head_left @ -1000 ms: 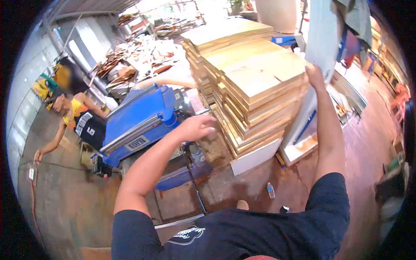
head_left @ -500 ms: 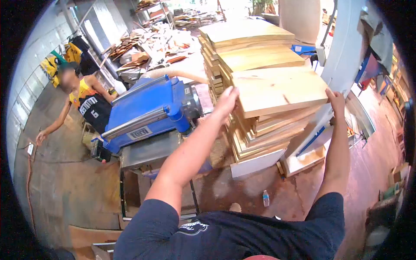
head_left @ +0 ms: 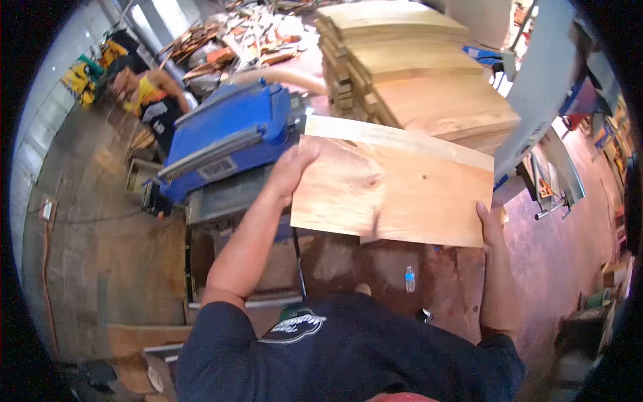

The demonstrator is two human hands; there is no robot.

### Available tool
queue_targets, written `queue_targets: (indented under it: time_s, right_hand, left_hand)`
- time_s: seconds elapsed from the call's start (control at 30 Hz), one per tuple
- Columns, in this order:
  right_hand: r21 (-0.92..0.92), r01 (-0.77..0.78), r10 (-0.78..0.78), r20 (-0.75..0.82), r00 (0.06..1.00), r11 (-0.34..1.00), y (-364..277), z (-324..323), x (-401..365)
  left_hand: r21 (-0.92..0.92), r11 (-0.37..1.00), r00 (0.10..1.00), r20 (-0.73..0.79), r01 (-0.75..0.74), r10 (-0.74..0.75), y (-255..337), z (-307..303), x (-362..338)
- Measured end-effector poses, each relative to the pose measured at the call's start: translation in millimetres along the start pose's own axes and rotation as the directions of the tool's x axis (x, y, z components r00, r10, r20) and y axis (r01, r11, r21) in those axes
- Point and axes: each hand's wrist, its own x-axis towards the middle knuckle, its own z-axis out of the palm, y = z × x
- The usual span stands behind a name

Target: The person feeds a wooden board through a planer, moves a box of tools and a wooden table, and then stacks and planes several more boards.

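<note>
A thick wooden board (head_left: 408, 191) with a knot and a dark streak is held up before my chest, its broad face tilted toward me. My left hand (head_left: 295, 167) grips its left end, thumb over the near face. At the opposite end, my right hand (head_left: 490, 218) is closed on the edge, with the thumb showing and the other fingers hidden behind the wood. Just beyond the board stands a tall stack of similar boards (head_left: 442, 100). To the left of the stack is a blue planer-like machine (head_left: 228, 137) on a dark stand.
A co-worker (head_left: 157, 104) in a yellow and black top is at the far left, behind the machine. A grey post (head_left: 546, 87) rises right of the stack. A plastic bottle (head_left: 410, 279) stands on the floor. Scrap wood (head_left: 248, 43) is heaped at the back.
Both hands have lifted the board off the stack, drawn it toward me and tipped its face up. The co-worker's outstretched arm has pulled back, and the body has turned.
</note>
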Motion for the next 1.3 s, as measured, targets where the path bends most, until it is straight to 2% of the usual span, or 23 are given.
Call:
queue_targets:
  time_s: [0.03,0.07,0.1,0.2,0.3,0.4,0.43,0.53,0.57,0.6,0.63,0.67,0.7,0.73,0.77,0.8,0.83,0.9,0.93,1.03,1.1,1.17,1.3]
  right_hand:
    - [0.108,0.008,-0.011,0.030,0.999,0.994,18.8,9.7,-10.1]
    - [0.216,0.010,-0.023,0.054,0.998,0.976,35.0,20.2,-19.0]
    - [0.207,-0.019,0.003,0.078,0.997,0.978,47.3,32.3,-26.8]
    - [0.286,0.028,-0.049,0.066,0.997,0.958,65.9,71.4,-44.6]
    - [0.262,-0.036,0.012,0.096,0.995,0.964,69.5,100.2,-52.0]
    - [0.207,-0.018,-0.025,0.203,0.979,0.978,60.2,129.1,-57.1]
    - [0.203,-0.025,-0.022,0.228,0.973,0.979,56.5,139.8,-57.5]
    - [-0.053,0.170,-0.141,0.350,0.926,0.984,35.9,182.3,-63.8]
    - [-0.116,0.301,-0.219,0.453,0.864,0.946,0.5,219.2,-80.3]
    - [-0.213,0.394,-0.246,0.500,0.830,0.894,5.6,240.2,-85.5]
    - [-0.234,0.646,-0.400,0.620,0.675,0.727,12.4,264.3,-91.3]
    - [-0.053,0.851,-0.615,0.668,0.419,0.522,-1.8,308.4,-101.8]
    - [-0.089,0.919,-0.568,0.762,0.311,0.383,5.7,335.4,-106.7]
    - [-0.097,0.956,-0.532,0.812,0.238,0.278,4.1,364.2,-118.0]
    - [-0.104,0.954,-0.524,0.816,0.243,0.281,12.6,388.1,-125.1]
    - [-0.136,0.983,-0.435,0.883,0.177,0.126,28.8,411.5,-128.7]
    - [-0.145,0.989,-0.328,0.936,0.126,-0.034,45.6,433.6,-130.1]
    - [-0.186,0.982,-0.267,0.949,0.169,-0.038,82.5,470.1,-128.2]
    - [-0.217,0.975,-0.213,0.956,0.202,-0.049,99.1,485.4,-131.3]
    - [-0.219,0.971,-0.129,0.970,0.206,-0.099,129.3,519.5,-142.1]
    - [-0.265,0.960,-0.066,0.963,0.260,-0.095,147.7,538.0,-150.3]
    - [-0.398,0.902,-0.030,0.917,0.399,-0.167,163.4,556.2,-157.9]
    - [-0.536,0.837,-0.008,0.843,0.538,-0.109,194.8,577.1,-152.1]
  left_hand:
    - [-0.050,0.997,0.997,-0.034,0.062,-0.064,1.6,-8.2,-8.3]
    - [0.058,0.996,0.997,-0.042,0.071,-0.069,-3.1,-25.1,-9.2]
    - [0.061,0.995,0.997,0.017,0.080,-0.081,-6.1,-39.0,-13.8]
    - [0.070,0.984,0.983,-0.093,0.166,-0.159,-11.7,-64.3,-39.2]
    - [0.077,0.995,0.969,-0.244,0.069,-0.048,-35.5,-93.5,-59.5]
    - [0.245,0.966,0.898,-0.400,-0.084,0.180,-75.4,-145.2,-77.3]
    - [0.244,0.966,0.887,-0.423,-0.084,0.184,-83.0,-160.9,-84.6]
    - [0.453,0.891,0.629,-0.691,-0.009,0.357,-97.5,-205.1,-103.5]
    - [0.454,0.891,0.618,-0.698,-0.008,0.361,-96.3,-210.7,-105.6]
    - [0.177,0.953,0.548,-0.785,-0.247,0.289,-95.2,-213.5,-103.5]
    - [-0.103,0.873,0.507,-0.843,-0.478,0.178,-94.3,-220.5,-106.0]
    - [-0.416,0.806,0.730,-0.683,-0.422,0.030,-87.2,-228.8,-120.3]
    - [-0.528,0.767,0.803,-0.595,-0.366,-0.026,-67.5,-222.3,-143.2]
    - [-0.564,0.768,0.885,-0.465,-0.303,0.008,-82.0,-244.9,-151.6]
    - [-0.594,0.771,0.947,-0.320,-0.230,0.037,-98.0,-268.0,-161.9]
    - [-0.635,0.764,0.969,-0.239,-0.111,-0.057,-100.0,-275.0,-181.2]
    - [-0.643,0.759,0.971,-0.232,-0.103,-0.064,-111.7,-290.4,-187.5]
    - [-0.580,0.802,0.948,-0.152,0.144,-0.280,-158.2,-325.4,-192.1]
    - [-0.599,0.778,0.960,-0.053,0.189,-0.274,-175.5,-351.5,-188.7]
    - [-0.676,0.689,0.940,0.015,0.261,-0.341,-212.9,-389.3,-189.8]
    - [-0.639,0.723,0.939,-0.006,0.262,-0.345,-231.7,-408.7,-184.8]
    - [-0.581,0.758,0.936,0.023,0.298,-0.351,-250.5,-424.1,-181.5]
    - [-0.486,0.760,0.873,0.010,0.431,-0.488,-250.2,-420.7,-199.4]
